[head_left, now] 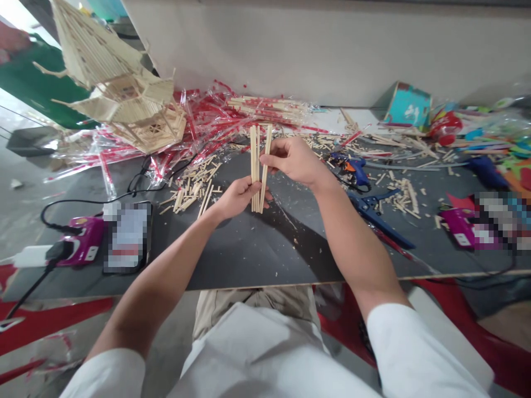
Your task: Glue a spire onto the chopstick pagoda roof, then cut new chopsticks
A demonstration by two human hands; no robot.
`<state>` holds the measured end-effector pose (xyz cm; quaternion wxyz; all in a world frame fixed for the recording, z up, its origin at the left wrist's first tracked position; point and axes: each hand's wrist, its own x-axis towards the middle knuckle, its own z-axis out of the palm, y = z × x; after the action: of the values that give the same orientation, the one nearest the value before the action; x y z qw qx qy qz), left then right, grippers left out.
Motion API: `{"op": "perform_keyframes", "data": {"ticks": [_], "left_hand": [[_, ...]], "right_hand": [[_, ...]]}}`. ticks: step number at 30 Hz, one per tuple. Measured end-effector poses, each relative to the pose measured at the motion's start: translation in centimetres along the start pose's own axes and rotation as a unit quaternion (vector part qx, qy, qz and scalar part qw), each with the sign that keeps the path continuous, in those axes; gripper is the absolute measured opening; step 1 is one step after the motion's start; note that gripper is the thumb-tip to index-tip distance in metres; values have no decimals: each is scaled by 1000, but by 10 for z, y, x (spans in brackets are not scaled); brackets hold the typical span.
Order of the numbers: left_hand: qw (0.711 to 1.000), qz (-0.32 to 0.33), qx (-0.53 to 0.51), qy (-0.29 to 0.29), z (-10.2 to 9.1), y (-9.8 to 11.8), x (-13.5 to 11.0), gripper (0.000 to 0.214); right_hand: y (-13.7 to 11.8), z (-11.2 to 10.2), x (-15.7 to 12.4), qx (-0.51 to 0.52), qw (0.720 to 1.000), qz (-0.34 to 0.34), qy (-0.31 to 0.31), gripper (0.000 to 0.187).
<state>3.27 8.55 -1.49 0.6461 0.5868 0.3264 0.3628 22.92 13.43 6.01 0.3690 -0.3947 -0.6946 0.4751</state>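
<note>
Three chopsticks [258, 166] between left hand [235, 199] and right hand [293, 161].

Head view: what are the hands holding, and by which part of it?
A bundle of wooden sticks: the right hand pinches it around the middle, and the left hand holds it near the lower ends.

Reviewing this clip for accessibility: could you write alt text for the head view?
The left hand and right hand hold wooden sticks upright above a dark board. Cut stick pieces, red-striped wrappers and a glue gun lie on the board or beyond it, with a stick-built pagoda model at upper left.
</note>
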Motion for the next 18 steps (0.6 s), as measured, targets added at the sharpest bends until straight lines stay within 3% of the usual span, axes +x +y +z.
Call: {"op": "perform_keyframes", "data": {"ticks": [8,14,18], "left_hand": [[999,-4,24,40,-6,-2,2,52],[998,5,33,44,-9,-4,3,45],[994,41,63,77,-10,-3,5,45]], "right_hand": [[17,5,7,22,999,-2,24,29],[16,7,9,28,997,-46,46,39],[7,10,6,25,995,-75,61,38]]}}
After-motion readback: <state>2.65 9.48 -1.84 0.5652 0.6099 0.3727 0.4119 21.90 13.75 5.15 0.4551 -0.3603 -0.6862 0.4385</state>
